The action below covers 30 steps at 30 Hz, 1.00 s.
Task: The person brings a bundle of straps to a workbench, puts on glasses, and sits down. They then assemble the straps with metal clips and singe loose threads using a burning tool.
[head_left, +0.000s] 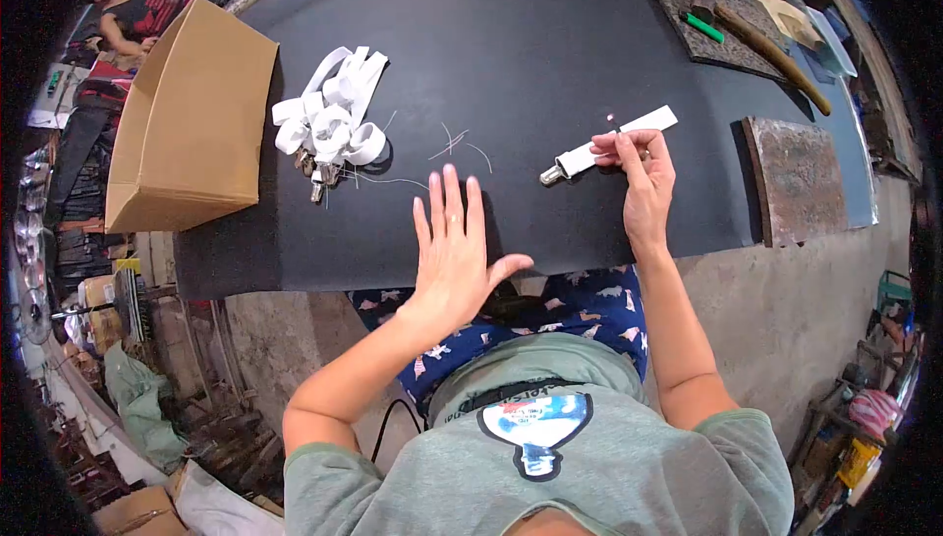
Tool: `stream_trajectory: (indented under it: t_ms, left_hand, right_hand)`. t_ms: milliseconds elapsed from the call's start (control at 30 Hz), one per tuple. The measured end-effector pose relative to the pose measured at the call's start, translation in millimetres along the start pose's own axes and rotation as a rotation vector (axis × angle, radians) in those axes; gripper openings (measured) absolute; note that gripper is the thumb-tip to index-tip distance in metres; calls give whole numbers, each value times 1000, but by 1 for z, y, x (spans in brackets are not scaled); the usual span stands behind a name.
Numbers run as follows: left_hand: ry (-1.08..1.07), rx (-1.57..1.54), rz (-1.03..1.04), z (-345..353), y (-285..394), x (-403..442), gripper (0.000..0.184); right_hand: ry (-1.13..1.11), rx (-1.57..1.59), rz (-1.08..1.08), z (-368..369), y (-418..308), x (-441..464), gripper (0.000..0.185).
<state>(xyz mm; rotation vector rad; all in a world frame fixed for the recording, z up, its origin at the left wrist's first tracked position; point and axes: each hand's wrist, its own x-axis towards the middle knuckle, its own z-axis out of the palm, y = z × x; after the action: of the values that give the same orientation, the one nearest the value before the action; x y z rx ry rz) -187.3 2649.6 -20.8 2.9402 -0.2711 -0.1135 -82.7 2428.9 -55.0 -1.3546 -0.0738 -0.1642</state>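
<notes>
My left hand [452,251] is spread flat, palm down, at the table's near edge and holds nothing. My right hand [643,177] pinches a thin dark stick-like tool [616,126] with a small bright pinkish tip; its lower part is hidden by the fingers. Beneath those fingers lies a white strap [660,121] with a metal clip [553,174] at its left end. Whether the hand touches the strap, I cannot tell. Left of my left hand sits a pile of looped white straps [339,109] with metal clips. Loose white threads [452,138] lie beyond my left fingertips.
An open cardboard box [211,113] stands on the black table [471,35] at the left. At the right are a stone slab [688,35], a wooden-handled hammer [776,55], a green marker [704,29] and a brown block [798,182]. Another person [138,20] is at far left.
</notes>
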Motion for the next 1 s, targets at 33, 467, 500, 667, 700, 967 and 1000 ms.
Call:
stream_trajectory:
  t_ms: [33, 467, 500, 667, 700, 967, 1000]
  left_hand:
    - [-10, 14, -10, 5, -2, -1, 110]
    - [250, -68, -108, 41, -16, 216, 110]
    - [268, -73, -102, 42, -15, 241, 109]
    - [209, -373, -81, 39, 3, 356, 98]
    - [127, -678, 33, 41, -3, 386, 95]
    - [314, -1406, 259, -19, -1, 284, 62]
    - [285, -1191, 257, -21, -13, 261, 55]
  right_hand:
    - [-2, 1, 11, 0, 0, 1, 12]
    - [108, 135, 36, -2, -1, 2, 12]
    - [106, 134, 40, -1, -2, 2, 12]
    - [71, 123, 51, -1, -1, 4, 10]
    - [68, 140, 45, 0, -1, 5, 10]
    - [-32, 42, -67, 3, -4, -1, 11]
    - [-34, 37, -80, 3, -5, -1, 12]
